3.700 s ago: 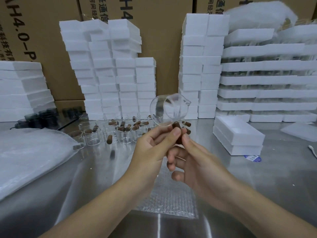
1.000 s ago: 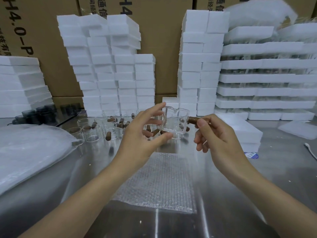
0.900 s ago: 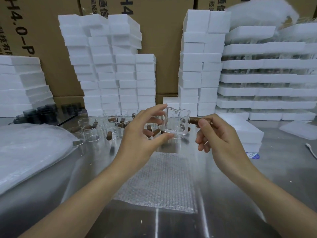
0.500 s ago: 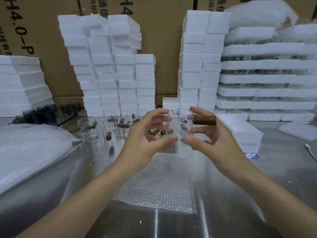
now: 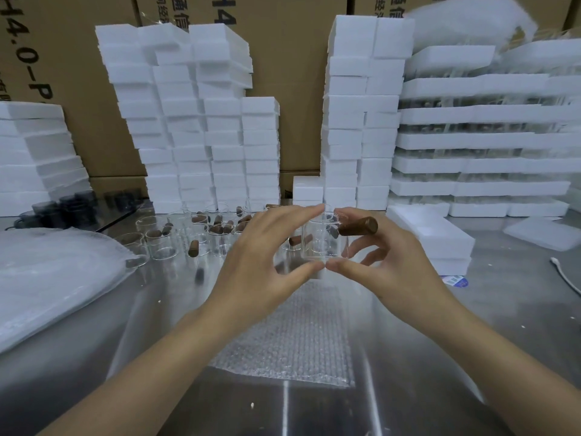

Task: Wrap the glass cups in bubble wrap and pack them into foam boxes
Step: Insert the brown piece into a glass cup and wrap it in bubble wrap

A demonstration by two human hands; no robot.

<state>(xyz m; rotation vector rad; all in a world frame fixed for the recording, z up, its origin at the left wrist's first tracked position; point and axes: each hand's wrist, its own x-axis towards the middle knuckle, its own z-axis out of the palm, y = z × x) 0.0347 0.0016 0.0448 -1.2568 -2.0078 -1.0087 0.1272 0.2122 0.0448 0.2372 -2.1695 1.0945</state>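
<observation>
A clear glass cup (image 5: 320,240) with a brown wooden side handle (image 5: 358,226) is held upright in the air between both hands. My left hand (image 5: 261,259) pinches it from the left, index finger on the rim and thumb at the base. My right hand (image 5: 383,265) grips it from the right, thumb at the base, fingers curled under the handle. A sheet of bubble wrap (image 5: 292,335) lies flat on the steel table (image 5: 440,357) just below the cup. An open foam box (image 5: 434,240) stands to the right of my hands.
Several more glass cups with brown handles (image 5: 195,237) stand behind my left hand. Tall stacks of white foam boxes (image 5: 201,121) fill the back, with stacked foam trays (image 5: 484,140) at the right. A bag of bubble wrap (image 5: 47,278) lies at the left. Dark cups (image 5: 66,209) stand far left.
The cup has been turned upright and lowered. My right hand moved from pinching the handle's end to holding the cup's body, and both thumbs now meet at its base.
</observation>
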